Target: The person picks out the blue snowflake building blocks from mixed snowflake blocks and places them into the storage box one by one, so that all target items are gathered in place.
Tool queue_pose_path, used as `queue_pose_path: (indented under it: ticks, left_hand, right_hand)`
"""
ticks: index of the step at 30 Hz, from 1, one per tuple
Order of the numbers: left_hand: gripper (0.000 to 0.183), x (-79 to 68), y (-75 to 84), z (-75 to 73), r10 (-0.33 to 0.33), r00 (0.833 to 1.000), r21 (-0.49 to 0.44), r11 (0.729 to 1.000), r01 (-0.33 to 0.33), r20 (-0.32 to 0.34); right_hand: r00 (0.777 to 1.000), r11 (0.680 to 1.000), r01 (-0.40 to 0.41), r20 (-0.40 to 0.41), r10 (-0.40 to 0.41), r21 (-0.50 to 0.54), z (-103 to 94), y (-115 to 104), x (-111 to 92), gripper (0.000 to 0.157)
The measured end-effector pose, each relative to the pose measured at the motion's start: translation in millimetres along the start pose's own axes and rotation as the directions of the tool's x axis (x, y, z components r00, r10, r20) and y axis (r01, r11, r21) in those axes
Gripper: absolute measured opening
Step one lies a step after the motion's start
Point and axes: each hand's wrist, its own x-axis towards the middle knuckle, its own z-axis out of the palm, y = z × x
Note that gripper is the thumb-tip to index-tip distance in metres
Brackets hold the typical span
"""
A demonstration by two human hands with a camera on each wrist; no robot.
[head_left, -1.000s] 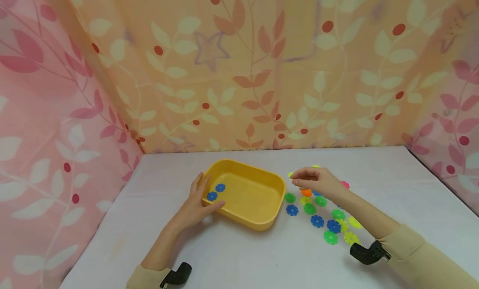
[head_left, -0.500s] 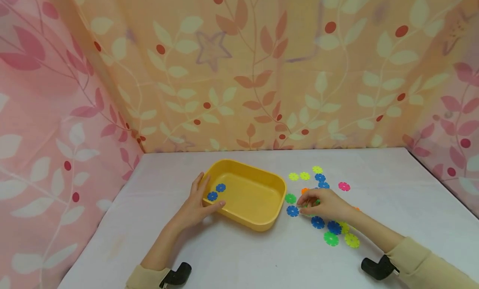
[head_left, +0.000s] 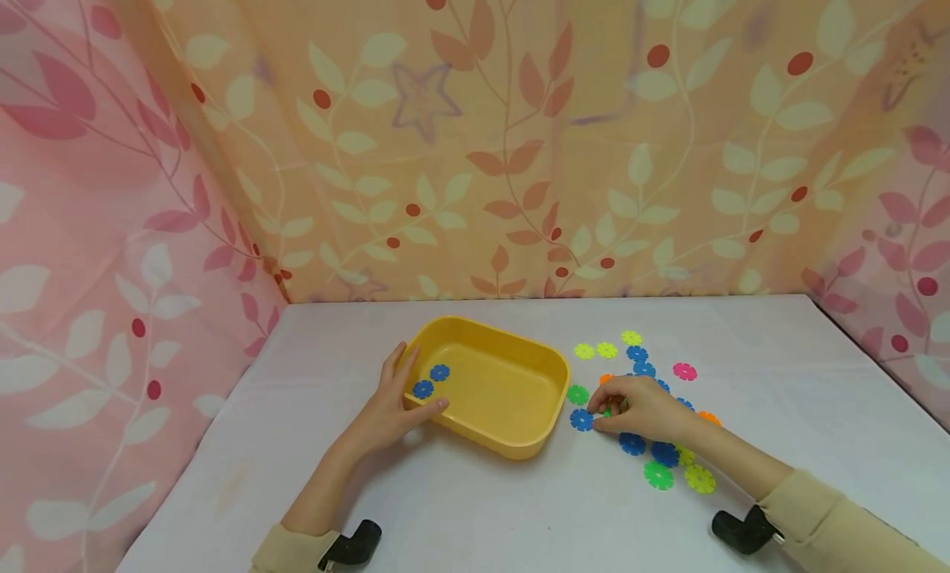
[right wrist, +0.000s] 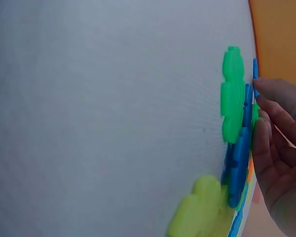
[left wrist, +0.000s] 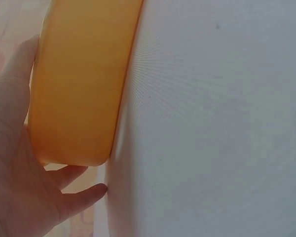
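Observation:
My left hand grips the near-left corner of a yellow plastic tray, thumb over the near rim and fingers along the left side. In the left wrist view the tray wall stands beside the thumb and fingers. Two blue interlocking discs lie inside the tray at its left end. To the right, my right hand is low over loose discs, its thumb and index finger pinching the right edge of a flat blue interlocking disc. That blue disc shows edge-on at the fingertips in the right wrist view.
Around the right hand lie several more notched discs: a green disc, a yellow disc, a pink disc, and blue and orange ones. Patterned cloth walls the white table at the back and sides.
My right hand has come down and toward me from beside the tray's far right side to the blue disc, uncovering the yellow and blue discs behind. My left hand and the tray stay put.

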Motion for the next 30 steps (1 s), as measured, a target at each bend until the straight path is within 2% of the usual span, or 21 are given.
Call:
queue_pose_path:
  ticks: [9, 19, 26, 30]
  left_hand:
    - [0.103, -0.4, -0.7, 0.1, 0.006, 1.0, -0.001, 1.0, -0.006, -0.004]
    - [0.103, -0.8, 0.8, 0.0, 0.005, 1.0, 0.004, 1.0, -0.005, 0.002]
    - [0.104, -0.3, 0.2, 0.1, 0.0, 1.0, 0.011, 1.0, 0.0, 0.002]
    - [0.104, -0.1, -1.0, 0.3, -0.002, 1.0, 0.013, 1.0, 0.002, 0.003]
  right_hand:
    - [1.0, 1.0, 0.008, -0.002, -0.008, -0.017, 0.1, -4.1, -0.1, 0.013]
    - [0.997, 0.997, 0.072, -0.021, -0.072, -0.029, 0.5, -0.7, -2.3, 0.011]
    - [0.996, 1.0, -0.016, -0.086, 0.016, -0.007, -9.4, -6.4, -7.8, 0.015]
    - [0.991, 0.998, -0.042, -0.126, 0.048, 0.047, -16.9, -14.2, -5.8, 0.015]
